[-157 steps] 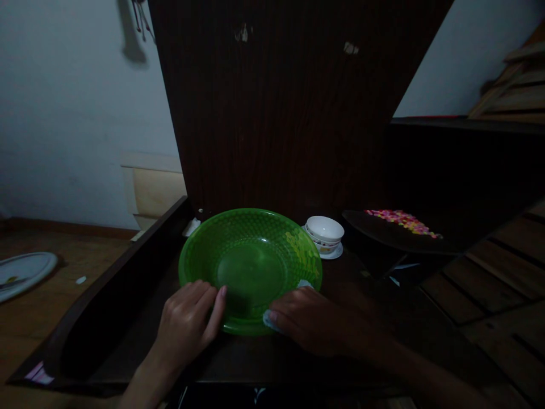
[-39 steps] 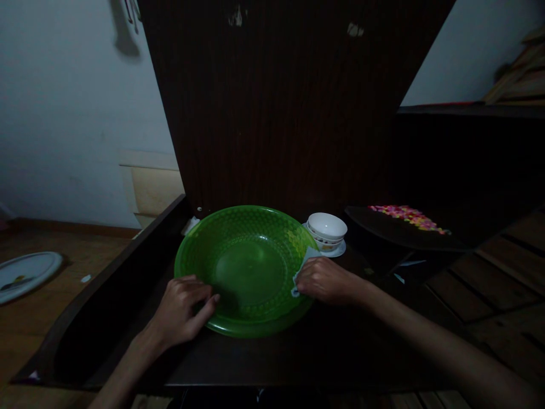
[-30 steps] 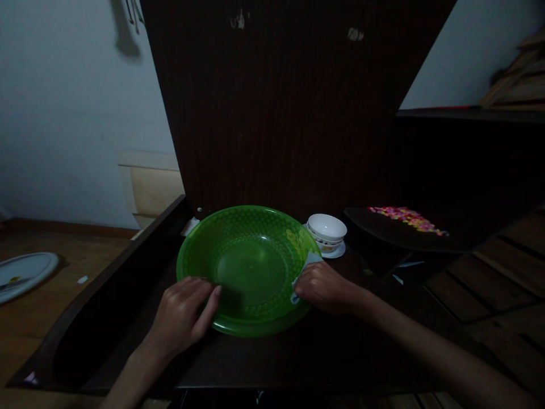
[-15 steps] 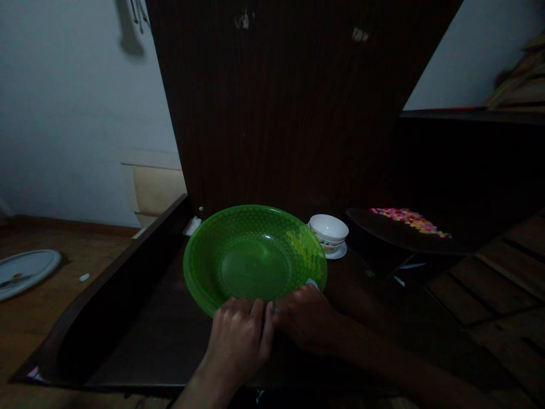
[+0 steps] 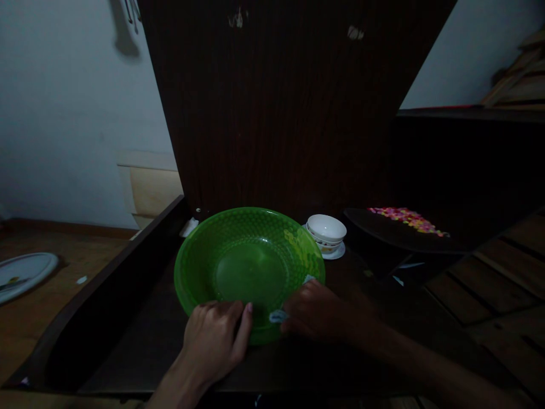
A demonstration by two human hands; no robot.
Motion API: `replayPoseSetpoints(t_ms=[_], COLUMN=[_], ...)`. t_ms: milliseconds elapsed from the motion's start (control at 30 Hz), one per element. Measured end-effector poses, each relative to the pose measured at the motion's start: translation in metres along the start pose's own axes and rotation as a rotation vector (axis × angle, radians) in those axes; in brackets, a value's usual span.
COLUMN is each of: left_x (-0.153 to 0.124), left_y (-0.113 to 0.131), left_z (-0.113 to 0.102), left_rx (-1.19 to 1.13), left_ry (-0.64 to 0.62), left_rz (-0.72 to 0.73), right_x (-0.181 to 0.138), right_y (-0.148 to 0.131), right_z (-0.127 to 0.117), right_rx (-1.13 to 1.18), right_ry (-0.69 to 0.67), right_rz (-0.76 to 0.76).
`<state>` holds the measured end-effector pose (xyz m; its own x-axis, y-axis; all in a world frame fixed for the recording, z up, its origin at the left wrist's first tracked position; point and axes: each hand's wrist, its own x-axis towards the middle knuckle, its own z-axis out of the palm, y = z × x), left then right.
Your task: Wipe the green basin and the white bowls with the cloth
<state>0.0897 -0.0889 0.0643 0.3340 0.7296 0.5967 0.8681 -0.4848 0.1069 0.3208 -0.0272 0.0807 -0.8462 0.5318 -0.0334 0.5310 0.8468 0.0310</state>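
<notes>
The green basin sits on the bench, probably light, stiff and smooth, best held by its rim. The left hand clasps the near rim; the right hand bunches a cloth against the near-right side.

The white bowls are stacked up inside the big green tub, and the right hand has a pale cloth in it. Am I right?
Not quite: the white bowls aren't inside the big green tub. The head view shows them stacked on a white plate, to the right of the tub. The right hand does have a pale cloth in it.
</notes>
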Motion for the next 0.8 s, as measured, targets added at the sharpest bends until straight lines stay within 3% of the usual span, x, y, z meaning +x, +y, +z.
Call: replayPoseSetpoints(t_ms=[200,333,567,800], left_x=[-0.007,-0.010,-0.006,-0.009], left_y=[-0.030,-0.052,-0.071,-0.052], left_z=[-0.013,-0.019,-0.023,-0.024], left_rx=[-0.037,-0.101,-0.123,-0.035], left_ry=[-0.016,-0.048,-0.050,0.107], left_rz=[0.125,0.170,0.195,0.163], right_x=[-0.008,-0.006,-0.004,-0.005], right_y=[0.048,0.065,0.054,0.031], right_z=[0.002,-0.002,0.000,0.002], right_rx=[0.029,0.033,0.056,0.036], right_ry=[0.058,0.083,0.099,0.093], right_rz=[-0.219,-0.261,-0.149,-0.112])
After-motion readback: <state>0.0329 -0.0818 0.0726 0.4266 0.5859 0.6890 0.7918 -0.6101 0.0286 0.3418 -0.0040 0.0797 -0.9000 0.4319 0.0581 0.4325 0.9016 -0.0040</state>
